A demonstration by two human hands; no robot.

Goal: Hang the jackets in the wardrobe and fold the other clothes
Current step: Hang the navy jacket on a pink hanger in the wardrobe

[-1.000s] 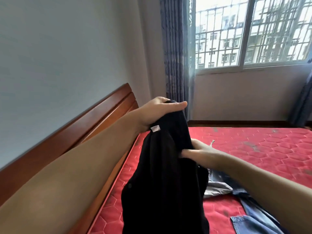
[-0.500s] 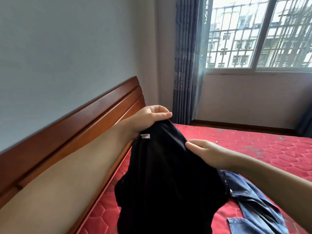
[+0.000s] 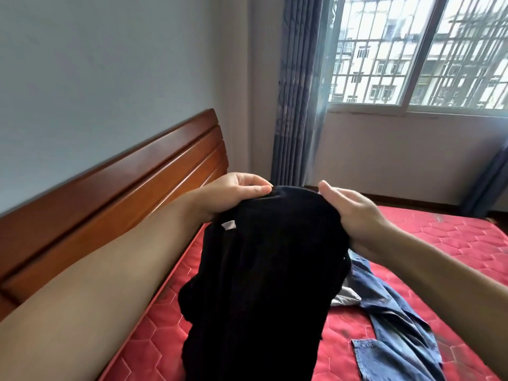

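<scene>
A black garment (image 3: 264, 284) with a small white label hangs above the red mattress (image 3: 439, 243), held up in front of me. My left hand (image 3: 236, 192) grips its top left edge with curled fingers. My right hand (image 3: 354, 213) holds the top right side, thumb toward me and fingers behind the cloth. A blue denim garment (image 3: 398, 325) lies crumpled on the mattress at the lower right, with a bit of grey cloth (image 3: 345, 298) beside it.
A wooden headboard (image 3: 115, 193) runs along the wall on the left. A blue-grey curtain (image 3: 299, 89) hangs in the far corner beside a barred window (image 3: 417, 50). Bare red mattress stretches to the right.
My right hand has moved up from the garment's middle to its top edge, close to the left hand. The garment hangs a little higher and the view has turned left.
</scene>
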